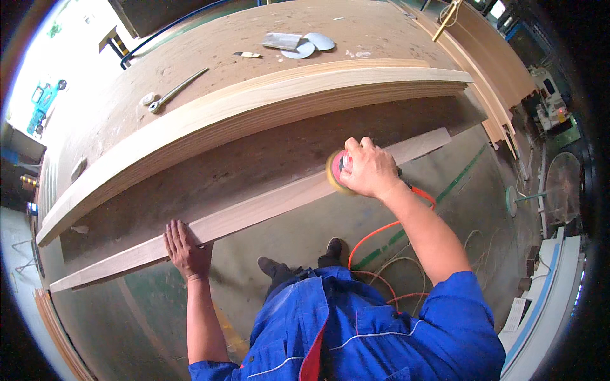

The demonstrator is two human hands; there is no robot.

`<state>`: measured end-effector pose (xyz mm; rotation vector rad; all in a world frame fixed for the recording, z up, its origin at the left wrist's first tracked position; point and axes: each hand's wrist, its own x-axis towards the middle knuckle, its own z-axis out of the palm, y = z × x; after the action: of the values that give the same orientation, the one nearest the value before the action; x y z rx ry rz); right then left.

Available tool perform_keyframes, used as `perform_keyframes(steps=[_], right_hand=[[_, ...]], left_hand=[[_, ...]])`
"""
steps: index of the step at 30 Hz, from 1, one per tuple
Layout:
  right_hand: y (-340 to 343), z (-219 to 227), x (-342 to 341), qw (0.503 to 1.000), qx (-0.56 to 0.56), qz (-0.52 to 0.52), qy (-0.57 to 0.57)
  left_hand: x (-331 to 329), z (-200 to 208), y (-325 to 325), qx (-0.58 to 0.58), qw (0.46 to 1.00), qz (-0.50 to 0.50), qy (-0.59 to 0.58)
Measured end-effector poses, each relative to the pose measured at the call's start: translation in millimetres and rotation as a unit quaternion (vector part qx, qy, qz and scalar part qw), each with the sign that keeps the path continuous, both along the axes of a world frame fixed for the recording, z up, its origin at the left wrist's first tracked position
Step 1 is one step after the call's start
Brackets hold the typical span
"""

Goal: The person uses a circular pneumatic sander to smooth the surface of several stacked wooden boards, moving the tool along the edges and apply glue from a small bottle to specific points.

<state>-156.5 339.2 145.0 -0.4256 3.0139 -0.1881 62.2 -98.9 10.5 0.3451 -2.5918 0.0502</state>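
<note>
A long pale wooden board (267, 203) lies along the near edge of the brown workbench (197, 170). My right hand (373, 170) is closed around a round air sander (335, 171) with a pink body and yellowish pad. The sander rests on the board, right of its middle, and my palm hides much of it. My left hand (189, 252) grips the board further left, its fingers over the top and the thumb at the near side. Beyond the board, a stack of similar long boards (254, 105) runs across the bench.
An orange hose (375, 235) trails from the sander to the floor. On the far bench lie a ratchet wrench (178, 91), a utility knife (248, 55), grey sanding discs (319, 42) and a silvery sheet (281, 41). Brown panels (489, 57) stand at the far right, near a fan (563, 184).
</note>
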Motion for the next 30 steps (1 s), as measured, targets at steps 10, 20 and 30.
perform_keyframes(steps=[10,20,30], right_hand=[[71,3,-28,0.997,-0.003,-0.073,0.003],[136,3,-62,0.993,0.012,-0.114,-0.007],[153,-8,-67,0.988,0.021,-0.146,0.045]], left_hand=[[2,-13,-10,-0.030,0.999,-0.018,0.020],[1,-8,-7,-0.033,0.999,-0.007,0.002],[2,-9,-9,-0.021,1.000,0.005,-0.019]])
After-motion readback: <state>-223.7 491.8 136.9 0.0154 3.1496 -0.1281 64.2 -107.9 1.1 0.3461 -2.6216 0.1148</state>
